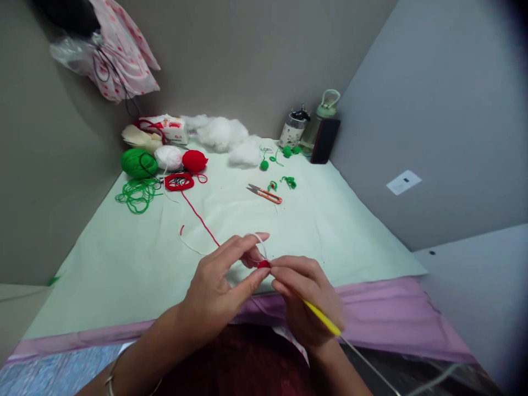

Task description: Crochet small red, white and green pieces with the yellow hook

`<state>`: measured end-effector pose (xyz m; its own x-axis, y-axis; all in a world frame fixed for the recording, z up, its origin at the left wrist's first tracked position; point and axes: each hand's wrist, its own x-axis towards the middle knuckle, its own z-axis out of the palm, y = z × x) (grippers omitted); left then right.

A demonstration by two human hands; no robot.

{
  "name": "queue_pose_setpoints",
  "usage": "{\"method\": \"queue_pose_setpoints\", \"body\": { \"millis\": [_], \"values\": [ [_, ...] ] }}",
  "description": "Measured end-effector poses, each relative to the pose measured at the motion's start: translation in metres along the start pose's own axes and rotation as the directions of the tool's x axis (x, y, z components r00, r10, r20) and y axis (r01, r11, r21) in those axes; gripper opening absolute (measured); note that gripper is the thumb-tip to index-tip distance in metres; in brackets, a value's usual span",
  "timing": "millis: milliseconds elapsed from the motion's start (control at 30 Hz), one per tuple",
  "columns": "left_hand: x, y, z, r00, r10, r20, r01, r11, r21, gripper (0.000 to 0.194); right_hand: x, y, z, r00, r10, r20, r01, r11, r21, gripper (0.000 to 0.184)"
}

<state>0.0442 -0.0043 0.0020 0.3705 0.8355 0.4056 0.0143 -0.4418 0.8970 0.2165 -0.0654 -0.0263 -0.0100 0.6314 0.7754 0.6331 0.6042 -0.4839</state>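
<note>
Near the table's front edge, my left hand (225, 275) pinches a small red crochet piece (264, 264) between thumb and fingers. White yarn (263, 242) loops over its raised index finger and runs down to the piece. My right hand (307, 291) is closed around a crochet hook with a yellow handle (322, 317); its fingertips meet at the red piece. The hook's tip is hidden by the fingers. A red strand (200, 217) trails from the wound red yarn (179, 181) toward my left hand.
Orange-handled thread snips (266, 193) lie mid-table beside small green pieces (290, 181). Behind are green (139, 163), white (168, 158) and red (195, 161) yarn balls, white stuffing (220, 133), a phone (325, 141) and a bottle (326, 110). Walls enclose the back and right.
</note>
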Motion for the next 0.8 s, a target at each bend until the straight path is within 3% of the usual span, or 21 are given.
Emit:
{"method": "queue_pose_setpoints", "body": {
  "millis": [100,200,367,467,600,667,800],
  "values": [
    [0.000,-0.002,0.007,0.979,-0.200,-0.039,0.188,0.960,-0.209,0.037,0.000,-0.001,0.001,1.000,-0.003,-0.016,0.002,0.999,-0.043,0.026],
    [0.001,-0.005,0.011,0.924,-0.381,-0.003,0.342,0.833,-0.434,0.040,0.000,0.000,0.003,0.999,-0.031,0.025,0.032,0.998,-0.062,0.032],
    [0.003,-0.007,0.009,0.862,-0.504,0.048,0.423,0.664,-0.617,0.050,-0.005,0.006,0.006,0.988,-0.133,0.073,0.140,0.985,-0.103,0.050],
    [0.004,-0.005,0.008,0.815,-0.548,0.188,0.508,0.521,-0.686,0.053,-0.008,0.008,0.009,0.978,-0.206,0.031,0.208,0.962,-0.178,0.052],
    [0.006,-0.006,0.005,0.717,-0.539,0.441,0.649,0.288,-0.704,0.053,-0.007,0.007,0.009,0.986,-0.165,-0.031,0.160,0.979,-0.130,0.051],
    [0.007,-0.007,0.003,0.718,-0.530,0.452,0.655,0.295,-0.695,0.053,-0.005,0.005,0.007,0.996,-0.078,-0.036,0.078,0.997,-0.001,0.046],
    [0.008,-0.008,-0.001,0.794,-0.535,0.288,0.570,0.493,-0.657,0.047,0.000,0.001,-0.001,0.990,0.142,-0.006,-0.138,0.970,0.201,0.035]
  ]
}}
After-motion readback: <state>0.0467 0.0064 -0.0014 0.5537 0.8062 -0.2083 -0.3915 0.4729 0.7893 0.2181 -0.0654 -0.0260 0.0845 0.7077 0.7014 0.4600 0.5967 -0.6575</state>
